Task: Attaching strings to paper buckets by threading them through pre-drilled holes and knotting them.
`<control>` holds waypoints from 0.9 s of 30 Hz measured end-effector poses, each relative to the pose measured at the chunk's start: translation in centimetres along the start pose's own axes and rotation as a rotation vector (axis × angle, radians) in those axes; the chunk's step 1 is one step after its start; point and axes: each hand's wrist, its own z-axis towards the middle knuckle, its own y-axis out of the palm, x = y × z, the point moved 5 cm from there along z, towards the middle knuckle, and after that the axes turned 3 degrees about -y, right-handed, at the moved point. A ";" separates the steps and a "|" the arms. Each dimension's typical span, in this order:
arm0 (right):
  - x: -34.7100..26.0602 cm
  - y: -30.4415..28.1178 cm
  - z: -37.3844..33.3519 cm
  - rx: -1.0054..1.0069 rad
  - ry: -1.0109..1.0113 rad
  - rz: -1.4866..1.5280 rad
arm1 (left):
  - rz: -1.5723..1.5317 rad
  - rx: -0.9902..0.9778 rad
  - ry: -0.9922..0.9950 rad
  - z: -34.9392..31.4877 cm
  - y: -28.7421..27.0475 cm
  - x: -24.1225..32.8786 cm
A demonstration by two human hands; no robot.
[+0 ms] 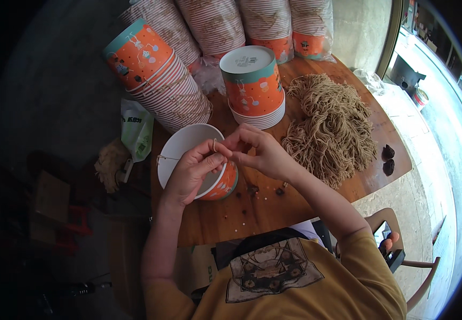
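A white-lined orange and teal paper bucket (225,184) is on the wooden table in front of me, its opening facing up. A thin beige cord (168,157) runs from its left rim to my fingers, where a small loop stands up. My left hand (199,166), over the bucket's mouth, pinches the cord between thumb and fingers. Close against it, my right hand (257,150) has its thumb and fingertips together at the same cord. The fingers partly hide the cord's end, so I cannot make out a knot.
A tangled heap of beige cords (332,128) lies to the right. Behind the bucket, an upside-down bucket stack (252,88) stands beside a leaning stack (161,80). Bagged bucket stacks (212,24) line the back. Dark brown pieces (388,160) lie near the table's right edge.
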 end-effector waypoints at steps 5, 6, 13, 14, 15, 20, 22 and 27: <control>0.7 0.1 -0.2 -0.061 0.101 0.031 | 0.025 0.053 -0.016 -0.1 -0.1 0.0; 1.8 0.1 -0.4 -0.071 0.217 0.271 | 0.026 0.052 -0.014 0.0 0.1 0.0; 1.2 -0.1 -0.7 -0.014 0.235 0.538 | -0.021 0.033 -0.042 0.1 0.2 -0.4; 1.1 0.0 -1.0 -0.054 0.216 0.424 | -0.012 0.035 -0.034 0.1 0.2 -0.4; 1.2 0.1 -1.1 -0.054 0.217 0.424 | -0.013 0.035 -0.034 0.2 0.3 -0.4; 1.4 -0.1 -1.5 -0.103 0.340 0.473 | -0.002 0.034 -0.043 0.3 0.4 -0.3; 2.2 -0.6 -1.9 -0.092 0.459 0.565 | -0.014 0.048 -0.060 0.3 0.4 -0.5; 2.5 -0.7 -2.7 -0.150 0.644 0.577 | -0.057 0.088 -0.088 0.3 0.3 -0.7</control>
